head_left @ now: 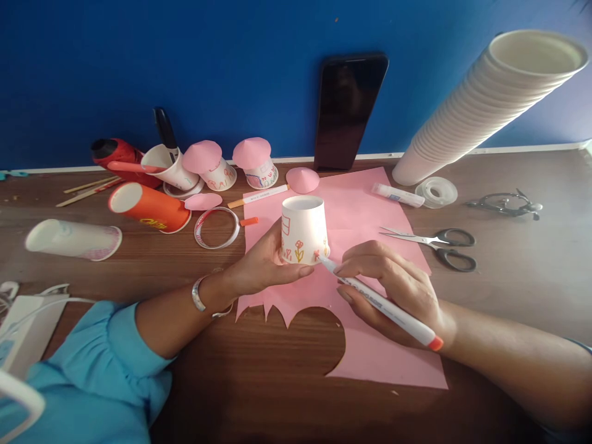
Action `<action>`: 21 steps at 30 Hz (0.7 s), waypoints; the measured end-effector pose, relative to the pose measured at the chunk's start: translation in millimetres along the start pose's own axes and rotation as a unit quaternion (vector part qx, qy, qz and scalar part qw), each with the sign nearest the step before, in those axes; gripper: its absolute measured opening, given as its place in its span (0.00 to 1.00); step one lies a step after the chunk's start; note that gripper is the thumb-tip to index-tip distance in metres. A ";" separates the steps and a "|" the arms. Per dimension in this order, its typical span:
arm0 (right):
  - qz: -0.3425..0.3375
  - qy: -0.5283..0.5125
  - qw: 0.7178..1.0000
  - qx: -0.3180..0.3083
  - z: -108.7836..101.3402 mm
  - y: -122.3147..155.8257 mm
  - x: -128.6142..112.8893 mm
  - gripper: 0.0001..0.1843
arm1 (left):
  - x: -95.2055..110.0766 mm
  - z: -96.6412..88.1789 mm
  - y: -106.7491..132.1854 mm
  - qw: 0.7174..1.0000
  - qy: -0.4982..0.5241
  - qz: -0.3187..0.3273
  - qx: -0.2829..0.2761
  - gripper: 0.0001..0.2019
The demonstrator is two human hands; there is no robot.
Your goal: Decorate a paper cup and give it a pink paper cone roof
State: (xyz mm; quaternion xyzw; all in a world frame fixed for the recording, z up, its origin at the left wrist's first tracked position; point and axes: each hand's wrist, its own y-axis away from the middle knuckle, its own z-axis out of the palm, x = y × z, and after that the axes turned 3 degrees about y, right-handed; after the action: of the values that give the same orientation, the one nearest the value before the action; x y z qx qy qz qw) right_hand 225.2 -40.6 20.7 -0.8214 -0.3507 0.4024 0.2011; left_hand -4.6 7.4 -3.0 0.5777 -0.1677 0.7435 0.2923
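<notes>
My left hand (266, 262) holds a short white paper cup (303, 225) upright, thumb under its lower front and fingers behind. Red and yellow flowers and a red window are drawn on the cup. In my right hand (393, 287) is a white marker (386, 306) with an orange-red end, its tip touching or almost touching the cup's lower right side. Beneath both hands lies a cut pink paper sheet (365, 209). Behind the cup sits a pink paper cone (303, 180), beside another white marker (264, 196) and a small orange cap (249, 221).
Two decorated cups with pink cone tops (252, 154) stand at the back. Scissors (444, 243), a glue stick (398, 195) and a tape roll (436, 192) lie right. A phone (350, 114) leans on the blue wall near a tall cup stack (490, 105). An orange cup (148, 206) lies left.
</notes>
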 end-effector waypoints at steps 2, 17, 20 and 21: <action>-0.006 0.001 1.000 0.000 0.4 -0.2 0.2 0.08 | 0.7 0.4 -0.4 1.000 0.001 0.001 -0.003 0.23; -0.002 -0.017 1.000 0.007 -0.6 0.4 -0.1 0.10 | 0.5 -1.4 2.7 0.999 -0.011 -0.022 0.024 0.28; 0.003 -0.027 1.000 0.010 -1.6 2.1 -0.3 0.11 | 0.0 -1.8 3.3 0.999 -0.006 -0.022 0.027 0.28; 0.002 -0.029 1.000 0.006 -1.7 2.4 -0.2 0.11 | -0.4 -2.0 3.4 0.999 -0.004 -0.022 0.028 0.29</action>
State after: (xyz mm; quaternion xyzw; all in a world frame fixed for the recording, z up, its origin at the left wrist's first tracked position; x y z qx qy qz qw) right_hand 227.5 -42.5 20.2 -0.8087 -0.3524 0.4284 0.1956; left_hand -8.2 5.8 -3.6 0.5919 -0.1351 0.7392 0.2915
